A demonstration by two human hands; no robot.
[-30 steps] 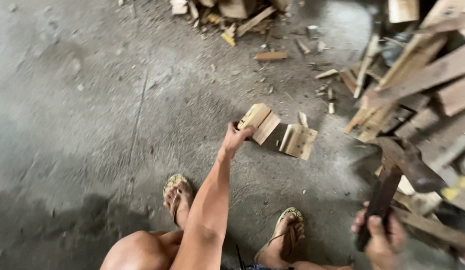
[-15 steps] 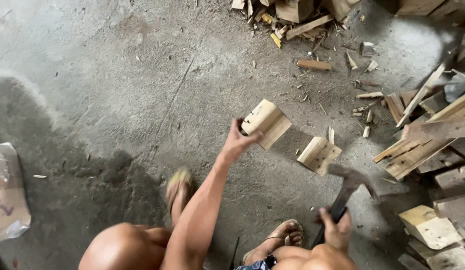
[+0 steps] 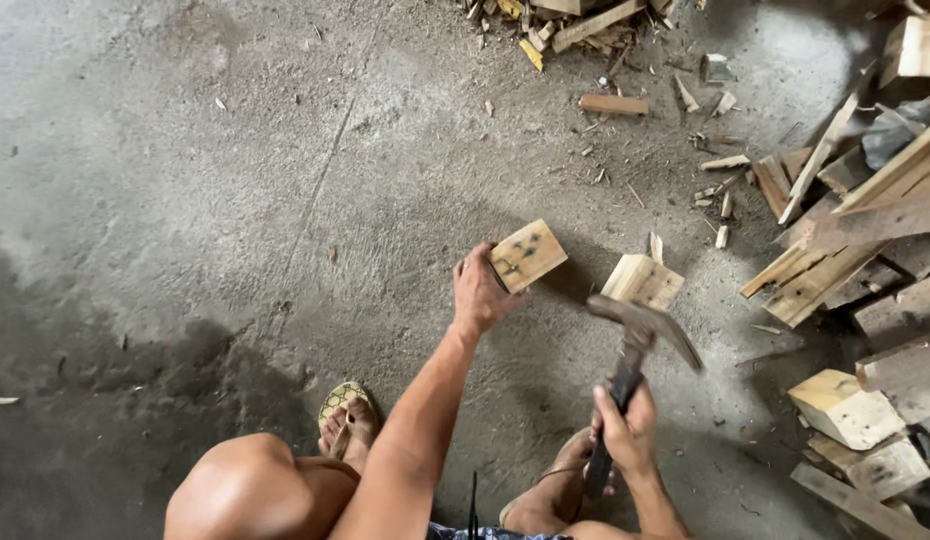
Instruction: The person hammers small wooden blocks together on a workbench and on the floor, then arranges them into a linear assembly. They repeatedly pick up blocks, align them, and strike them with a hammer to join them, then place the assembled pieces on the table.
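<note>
On the concrete floor (image 3: pixel 185 200), the left hand (image 3: pixel 480 295) grips a wood block (image 3: pixel 527 255); the right hand (image 3: pixel 625 435) is closed around a hammer (image 3: pixel 630 345) raised beside a 2nd block (image 3: pixel 642 282).

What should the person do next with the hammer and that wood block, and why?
Probably bring the hammer down onto the wood block. The left hand grips the block's edge and props it on the concrete floor, while the right hand holds the hammer raised just beside it. The left hand's fingers sit close to the block's face, so shifting them lower first seems wise.
</note>
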